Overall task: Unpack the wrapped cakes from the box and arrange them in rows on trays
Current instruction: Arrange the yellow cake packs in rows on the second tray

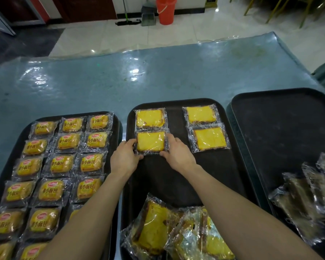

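A yellow wrapped cake [150, 141] lies on the middle black tray [176, 173], second in the left column below another cake [149, 118]. My left hand [125, 156] pinches its left edge and my right hand [178, 153] pinches its right edge. Two more yellow cakes [202, 114] [209, 137] form a column on the tray's right side. A loose pile of wrapped yellow cakes [176, 235] lies at the tray's near end, between my forearms.
The left black tray [116, 119] is filled with rows of labelled yellow buns [69, 142]. The right black tray [280, 132] holds a heap of dark wrapped cakes [308, 199] at its near right. A blue plastic-covered table [139, 72] stretches beyond the trays.
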Tool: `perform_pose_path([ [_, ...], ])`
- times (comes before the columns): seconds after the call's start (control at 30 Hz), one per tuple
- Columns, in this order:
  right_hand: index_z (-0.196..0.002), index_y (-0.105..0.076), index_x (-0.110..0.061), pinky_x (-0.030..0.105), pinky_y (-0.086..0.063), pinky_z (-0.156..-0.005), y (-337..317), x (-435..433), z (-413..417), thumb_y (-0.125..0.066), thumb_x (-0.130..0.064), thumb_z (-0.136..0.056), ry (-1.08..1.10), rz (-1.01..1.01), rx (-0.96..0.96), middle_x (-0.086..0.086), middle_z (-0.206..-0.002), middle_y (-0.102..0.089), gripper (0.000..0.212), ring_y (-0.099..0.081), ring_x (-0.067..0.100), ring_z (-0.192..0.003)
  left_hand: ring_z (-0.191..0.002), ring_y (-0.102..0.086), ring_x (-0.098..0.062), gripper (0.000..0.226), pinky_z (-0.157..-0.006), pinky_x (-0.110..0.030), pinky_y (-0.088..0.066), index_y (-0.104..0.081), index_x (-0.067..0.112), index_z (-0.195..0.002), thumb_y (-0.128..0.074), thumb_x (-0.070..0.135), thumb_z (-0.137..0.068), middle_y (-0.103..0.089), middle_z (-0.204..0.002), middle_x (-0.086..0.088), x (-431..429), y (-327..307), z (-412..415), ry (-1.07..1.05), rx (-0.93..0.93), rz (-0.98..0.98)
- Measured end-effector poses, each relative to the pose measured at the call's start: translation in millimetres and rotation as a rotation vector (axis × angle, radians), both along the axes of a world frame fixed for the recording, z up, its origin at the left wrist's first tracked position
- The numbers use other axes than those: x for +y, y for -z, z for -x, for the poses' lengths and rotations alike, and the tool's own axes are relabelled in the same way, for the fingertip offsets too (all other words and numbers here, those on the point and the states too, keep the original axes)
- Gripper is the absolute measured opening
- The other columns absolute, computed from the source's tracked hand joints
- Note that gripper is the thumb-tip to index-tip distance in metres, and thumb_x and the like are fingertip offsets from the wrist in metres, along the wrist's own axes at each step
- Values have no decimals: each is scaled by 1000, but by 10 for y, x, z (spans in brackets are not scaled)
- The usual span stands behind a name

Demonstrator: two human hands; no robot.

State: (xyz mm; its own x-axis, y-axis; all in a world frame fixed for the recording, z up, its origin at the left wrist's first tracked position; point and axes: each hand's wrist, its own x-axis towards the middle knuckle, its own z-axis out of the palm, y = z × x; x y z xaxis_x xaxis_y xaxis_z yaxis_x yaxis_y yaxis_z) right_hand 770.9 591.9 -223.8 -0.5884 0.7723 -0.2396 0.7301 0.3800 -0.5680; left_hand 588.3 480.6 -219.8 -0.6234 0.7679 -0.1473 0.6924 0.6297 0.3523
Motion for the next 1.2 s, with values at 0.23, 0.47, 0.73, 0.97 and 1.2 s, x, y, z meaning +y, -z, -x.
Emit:
perform_pose_path([
  [0.23,-147,-52,-17,47,-55,-98,-131,-313,-541,-62,-46,-106,18,-42,-62,6,-131,-61,51,-65,30,-116,-113,-68,-23,58,-98,-47,-59,-61,24,-145,-84,37,-93,-66,-126,0,-200,-228,-279,72,-66,-47],
  [0.47,-131,-67,-15,43,-53,-97,-204,-777,-1396,-54,-33,-110,127,-90,-22,6,-124,-68,30,-65,30,-115,-97,-70,-13,25,-90,-37,-59,-77,25,-113,-68,46,-104,-76,-102,7,-535,-458,-1009,232,-215,-65],
  [0.73,-145,-59,-14,43,-49,-107,-395,-1312,-2230,-56,-33,-107,209,-154,-40,6,-132,-62,43,-57,28,-127,-83,-70,-12,13,-67,-31,-50,-74,30,-100,-63,33,-106,-74,-85,10,-791,-617,-1672,374,-362,12],
  [0.97,-165,-32,-22,46,-39,-121,-373,-1637,-2530,-83,-77,-69,-166,-1,-216,5,-152,-44,121,-35,27,-145,-98,-68,-17,66,-85,-35,-56,-62,30,-143,-51,-6,-89,-70,-103,11,-944,-668,-1984,488,-363,139],
  [1.2,-158,-39,-20,41,-47,-110,-422,-1422,-2627,-67,-20,-84,-208,67,-105,10,-144,-58,79,-54,32,-134,-87,-64,-15,43,-82,-42,-56,-76,35,-122,-71,5,-92,-67,-96,2,-971,-618,-2172,419,-212,58],
])
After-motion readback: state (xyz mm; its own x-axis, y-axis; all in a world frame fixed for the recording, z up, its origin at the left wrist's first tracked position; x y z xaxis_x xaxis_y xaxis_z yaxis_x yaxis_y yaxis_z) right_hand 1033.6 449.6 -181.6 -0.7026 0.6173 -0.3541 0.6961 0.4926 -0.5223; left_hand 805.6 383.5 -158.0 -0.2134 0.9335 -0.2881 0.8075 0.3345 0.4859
